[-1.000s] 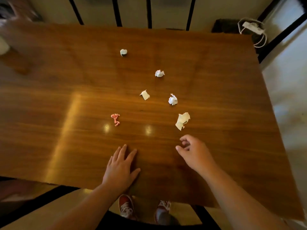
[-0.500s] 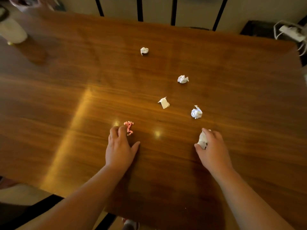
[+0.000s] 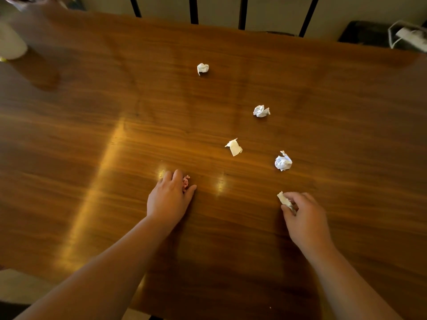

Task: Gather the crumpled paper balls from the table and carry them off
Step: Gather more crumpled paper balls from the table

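Note:
Several white crumpled paper balls lie loose on the wooden table (image 3: 92,139): one far off (image 3: 202,68), one to the right (image 3: 261,111), a flatter scrap in the middle (image 3: 234,147), and one near my right hand (image 3: 283,161). My right hand (image 3: 305,218) pinches a cream paper ball (image 3: 284,200) just above the table. My left hand (image 3: 169,198) lies over a small pink paper ball (image 3: 185,181), fingers curled around it on the tabletop; most of that ball is hidden.
A white cup-like object (image 3: 10,43) stands at the table's far left corner. Behind the far edge are dark vertical bars (image 3: 193,10). A dark stool with a white power strip and cable (image 3: 409,36) sits past the far right corner.
My right hand has closed on the cream ball and drawn it back off the table. My left hand has slid forward onto the pink ball. The view has tilted closer to the table.

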A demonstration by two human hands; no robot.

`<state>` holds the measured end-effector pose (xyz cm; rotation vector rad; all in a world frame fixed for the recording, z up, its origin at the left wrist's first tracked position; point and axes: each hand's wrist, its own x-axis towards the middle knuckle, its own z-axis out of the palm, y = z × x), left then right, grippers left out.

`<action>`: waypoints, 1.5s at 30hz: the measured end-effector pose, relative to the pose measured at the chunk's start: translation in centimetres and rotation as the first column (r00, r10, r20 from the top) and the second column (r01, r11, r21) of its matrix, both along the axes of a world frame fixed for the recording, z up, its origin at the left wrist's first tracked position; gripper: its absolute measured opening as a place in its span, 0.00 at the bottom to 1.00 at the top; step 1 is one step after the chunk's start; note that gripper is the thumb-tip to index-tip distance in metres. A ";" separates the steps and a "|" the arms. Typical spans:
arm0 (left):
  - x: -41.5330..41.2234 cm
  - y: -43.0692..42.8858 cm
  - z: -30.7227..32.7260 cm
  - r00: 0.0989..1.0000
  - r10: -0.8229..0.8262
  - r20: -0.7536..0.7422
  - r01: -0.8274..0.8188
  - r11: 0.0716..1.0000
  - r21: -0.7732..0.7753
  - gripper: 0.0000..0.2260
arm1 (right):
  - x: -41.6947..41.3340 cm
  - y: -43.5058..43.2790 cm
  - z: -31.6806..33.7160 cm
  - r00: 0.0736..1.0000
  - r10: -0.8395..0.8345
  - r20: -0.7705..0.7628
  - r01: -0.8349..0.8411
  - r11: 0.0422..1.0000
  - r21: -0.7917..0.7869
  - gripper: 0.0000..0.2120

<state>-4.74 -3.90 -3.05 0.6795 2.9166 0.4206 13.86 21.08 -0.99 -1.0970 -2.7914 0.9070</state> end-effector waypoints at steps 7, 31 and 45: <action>0.3 -0.4 -0.5 0.984 -0.128 -0.120 0.122 0.991 -0.064 0.11 | -0.2 -0.5 0.2 0.895 -0.443 0.048 0.346 0.625 -0.700 0.08; -4.5 13.1 1.5 0.998 -0.056 0.023 0.054 0.996 0.065 0.25 | 1.8 1.1 0.8 0.821 -0.552 0.143 0.196 0.039 -0.980 0.11; -6.5 16.3 0.2 0.982 -0.173 -0.072 0.141 0.935 -0.326 0.32 | 3.2 1.4 0.3 0.809 -0.568 0.153 0.195 0.015 -0.981 0.11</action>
